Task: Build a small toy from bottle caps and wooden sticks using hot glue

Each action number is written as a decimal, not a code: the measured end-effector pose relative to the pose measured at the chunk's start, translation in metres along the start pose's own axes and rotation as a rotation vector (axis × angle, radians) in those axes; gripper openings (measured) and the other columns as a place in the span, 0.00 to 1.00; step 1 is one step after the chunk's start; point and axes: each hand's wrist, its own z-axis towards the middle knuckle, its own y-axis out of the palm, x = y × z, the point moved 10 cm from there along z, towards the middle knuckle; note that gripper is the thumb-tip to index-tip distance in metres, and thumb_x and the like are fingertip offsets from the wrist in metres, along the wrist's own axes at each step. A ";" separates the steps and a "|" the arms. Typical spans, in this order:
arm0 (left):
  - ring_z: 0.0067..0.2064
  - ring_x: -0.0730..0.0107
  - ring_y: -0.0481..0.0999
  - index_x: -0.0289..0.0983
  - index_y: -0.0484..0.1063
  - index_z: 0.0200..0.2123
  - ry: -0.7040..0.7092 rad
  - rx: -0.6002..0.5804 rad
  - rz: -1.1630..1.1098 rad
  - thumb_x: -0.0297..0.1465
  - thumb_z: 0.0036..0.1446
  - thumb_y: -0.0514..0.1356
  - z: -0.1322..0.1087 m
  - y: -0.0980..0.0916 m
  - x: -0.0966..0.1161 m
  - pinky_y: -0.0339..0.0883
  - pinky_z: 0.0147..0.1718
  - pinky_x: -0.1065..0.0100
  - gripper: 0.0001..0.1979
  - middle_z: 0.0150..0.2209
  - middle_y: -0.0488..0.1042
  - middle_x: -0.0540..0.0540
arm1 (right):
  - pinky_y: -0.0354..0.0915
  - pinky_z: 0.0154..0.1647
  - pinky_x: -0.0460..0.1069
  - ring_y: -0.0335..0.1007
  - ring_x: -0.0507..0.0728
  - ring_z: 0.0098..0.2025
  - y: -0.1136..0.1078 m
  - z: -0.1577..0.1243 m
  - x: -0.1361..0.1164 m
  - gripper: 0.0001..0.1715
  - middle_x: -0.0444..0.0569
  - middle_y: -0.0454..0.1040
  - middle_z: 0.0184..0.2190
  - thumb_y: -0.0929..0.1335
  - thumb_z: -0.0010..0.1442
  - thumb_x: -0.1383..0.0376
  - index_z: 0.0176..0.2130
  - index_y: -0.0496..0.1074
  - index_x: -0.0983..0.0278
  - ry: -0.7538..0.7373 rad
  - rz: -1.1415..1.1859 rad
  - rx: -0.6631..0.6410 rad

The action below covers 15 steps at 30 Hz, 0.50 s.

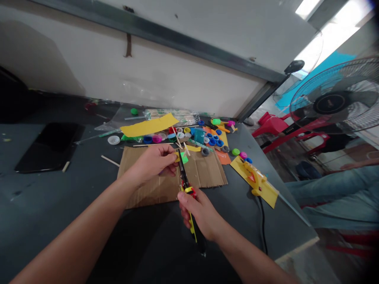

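Observation:
My right hand (197, 209) is wrapped round snips (192, 227) with black and yellow handles and a red part near the pivot. Their narrow dark blades point away from me, up to the fingertips of my left hand (155, 161). Between those fingertips is a small yellow piece (177, 157), mostly hidden, right beside the blades. Beneath both lies brown cardboard (154, 189) on the dark table. A bright green piece (184, 158) and short wooden sticks (186, 149) show just beyond the blades.
Behind the cardboard are several bottle caps (212, 141), a yellow strip (149, 126) and bagged sticks (171, 114). To the right a yellow glue gun (256, 179) with a black cord lies on yellow sheet. A phone (49, 146) lies left; a fan (334, 98) and a seated person's legs (340, 193) are right.

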 end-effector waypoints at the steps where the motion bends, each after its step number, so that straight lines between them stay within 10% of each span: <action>1: 0.20 0.79 0.72 0.36 0.65 0.26 -0.001 -0.003 -0.002 0.27 0.55 0.59 0.000 0.000 0.000 0.70 0.22 0.75 0.06 0.21 0.72 0.53 | 0.56 0.15 0.44 0.54 0.47 0.16 0.000 0.000 0.000 0.19 0.34 0.58 0.18 0.66 0.58 0.49 0.33 0.59 0.60 0.000 0.002 -0.001; 9: 0.24 0.74 0.76 0.37 0.66 0.28 0.055 -0.068 0.015 0.33 0.53 0.62 -0.004 -0.001 0.008 0.72 0.24 0.72 0.08 0.24 0.75 0.50 | 0.59 0.22 0.46 0.58 0.48 0.19 -0.012 -0.008 -0.018 0.16 0.37 0.63 0.21 0.68 0.53 0.54 0.35 0.62 0.61 -0.070 0.133 0.039; 15: 0.25 0.72 0.75 0.38 0.63 0.30 0.194 -0.211 0.201 0.27 0.50 0.60 -0.020 0.031 0.020 0.71 0.25 0.70 0.06 0.23 0.71 0.53 | 0.59 0.28 0.47 0.64 0.51 0.29 -0.048 -0.017 -0.060 0.18 0.42 0.69 0.30 0.69 0.43 0.66 0.37 0.65 0.60 -0.256 0.134 0.205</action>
